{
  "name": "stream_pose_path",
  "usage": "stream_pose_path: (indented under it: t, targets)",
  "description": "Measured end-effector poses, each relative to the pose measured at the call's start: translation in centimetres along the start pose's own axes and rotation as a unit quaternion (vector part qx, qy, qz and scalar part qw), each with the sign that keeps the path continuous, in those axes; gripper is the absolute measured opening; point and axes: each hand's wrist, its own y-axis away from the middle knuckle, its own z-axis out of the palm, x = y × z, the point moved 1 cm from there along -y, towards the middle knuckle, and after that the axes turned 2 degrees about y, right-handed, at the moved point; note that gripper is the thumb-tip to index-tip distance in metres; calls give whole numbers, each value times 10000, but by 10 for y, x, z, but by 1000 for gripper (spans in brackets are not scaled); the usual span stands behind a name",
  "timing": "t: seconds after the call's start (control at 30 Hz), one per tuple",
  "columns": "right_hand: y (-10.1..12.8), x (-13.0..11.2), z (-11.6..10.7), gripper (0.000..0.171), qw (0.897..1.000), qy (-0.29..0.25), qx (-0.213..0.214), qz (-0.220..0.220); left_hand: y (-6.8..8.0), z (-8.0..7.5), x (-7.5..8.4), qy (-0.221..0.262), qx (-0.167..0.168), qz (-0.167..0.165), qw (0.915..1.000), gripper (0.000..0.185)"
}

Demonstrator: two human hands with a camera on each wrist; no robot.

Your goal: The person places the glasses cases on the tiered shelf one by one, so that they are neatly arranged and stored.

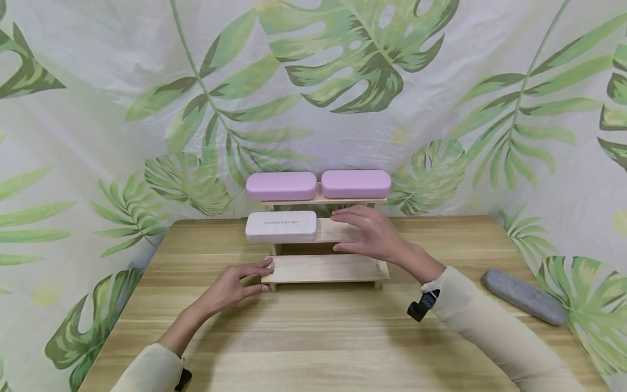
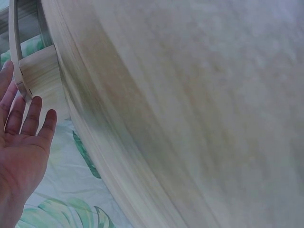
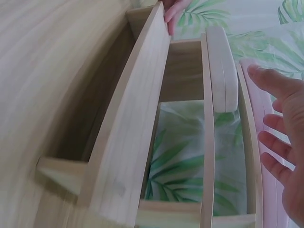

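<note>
A three-tier wooden stand (image 1: 325, 269) sits on the table. My left hand (image 1: 238, 284) touches the left end of its lowest shelf, fingertips on top and thumb lower by the front leg. In the left wrist view those fingers (image 2: 32, 116) are nearly straight. My right hand (image 1: 374, 233) holds nothing over the right part of the middle shelf, its fingers and thumb apart. Just left of it lies a white glasses case (image 1: 281, 226) with small dark lettering. On the top shelf are two pink glasses cases, one left (image 1: 281, 186) and one right (image 1: 356, 184).
A grey, elongated case (image 1: 524, 296) lies near the right edge of the wood-grain table (image 1: 313, 337), beside my right forearm. Behind the stand hangs a leaf-patterned cloth (image 1: 343, 136), also covering both sides.
</note>
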Motion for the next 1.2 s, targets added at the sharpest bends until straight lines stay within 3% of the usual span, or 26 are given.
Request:
stream_pose_path:
  t: [0.3,0.87,1.2]
  targets:
    - [20,7,-17,67,9992,337,-208,-58,-1,0,-1,5,-19,10,10000,42]
    - [58,19,-41,63,9999,131,37,-99,-2,2,-2,47,108,54,9999,42]
    - [76,25,-59,62,9996,123,-158,193,-2,3,-4,51,164,54,9998,40]
